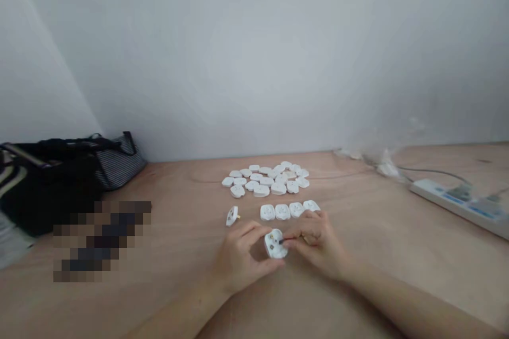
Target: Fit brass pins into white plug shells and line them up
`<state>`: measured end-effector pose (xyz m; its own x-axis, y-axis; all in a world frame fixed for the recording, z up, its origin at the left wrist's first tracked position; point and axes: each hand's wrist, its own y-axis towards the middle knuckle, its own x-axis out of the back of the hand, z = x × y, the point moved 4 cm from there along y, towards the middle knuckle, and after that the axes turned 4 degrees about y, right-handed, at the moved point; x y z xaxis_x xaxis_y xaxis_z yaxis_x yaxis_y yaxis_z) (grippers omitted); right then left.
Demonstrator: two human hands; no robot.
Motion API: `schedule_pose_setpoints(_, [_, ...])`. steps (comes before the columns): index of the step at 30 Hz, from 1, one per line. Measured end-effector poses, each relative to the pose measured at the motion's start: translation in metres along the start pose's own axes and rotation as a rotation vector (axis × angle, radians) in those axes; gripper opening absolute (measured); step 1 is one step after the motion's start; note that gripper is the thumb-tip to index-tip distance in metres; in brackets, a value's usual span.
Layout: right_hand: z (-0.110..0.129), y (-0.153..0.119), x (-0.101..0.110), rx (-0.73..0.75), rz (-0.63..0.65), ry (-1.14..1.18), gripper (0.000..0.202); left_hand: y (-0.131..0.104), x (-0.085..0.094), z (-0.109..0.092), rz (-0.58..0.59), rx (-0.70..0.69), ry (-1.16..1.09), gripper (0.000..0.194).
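A white plug housing (273, 249) is gripped at its left side and lower edge by my left hand (244, 257), its inner side facing up with small metal parts showing. My right hand (318, 241) is closed in a pinch on a small dark part (281, 242) at the housing's right side; what exactly this part is cannot be made out. Just beyond the hands, several white housings form a row (282, 212). To the left of that row, another white plug piece (231, 216) stands on its edge, a brass-coloured pin pointing right.
Farther back lies a cluster of several white housings (261, 190) on the wooden table (170, 265). Black bags (51, 185) and a blurred-out dark object (107, 238) are at the left. A white power strip (457, 204) and clear plastic (385, 164) lie at the right.
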<state>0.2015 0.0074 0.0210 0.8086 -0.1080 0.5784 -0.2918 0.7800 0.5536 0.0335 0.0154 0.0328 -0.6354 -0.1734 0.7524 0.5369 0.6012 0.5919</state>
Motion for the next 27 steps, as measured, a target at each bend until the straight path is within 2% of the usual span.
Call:
schedule_pose_setpoints(10, [0.011,-0.004,-0.003,0.164,-0.072,-0.128,0.012,0.000,0.002,-0.002,-0.034,-0.040,0.010,0.037])
schedule_pose_setpoints(12, [0.010,-0.004,-0.001,0.139,-0.054,-0.116,0.023,0.000,0.003,-0.002,-0.029,-0.040,-0.003,0.038])
schedule_pose_setpoints(16, [-0.001,-0.004,0.004,0.043,0.006,0.002,0.063,0.000,0.006,0.001,-0.032,-0.027,-0.032,0.039])
schedule_pose_setpoints(18, [-0.007,-0.004,0.003,0.025,0.048,0.071,0.071,0.000,0.006,0.003,-0.029,-0.026,-0.037,0.042])
schedule_pose_setpoints(23, [-0.016,-0.003,-0.009,-0.020,0.111,0.247,0.057,-0.003,0.002,0.003,-0.042,-0.029,-0.035,0.050])
schedule_pose_setpoints(27, [-0.016,-0.002,-0.018,-0.126,0.143,0.512,0.048,0.000,0.007,0.009,-0.041,0.021,-0.061,0.063])
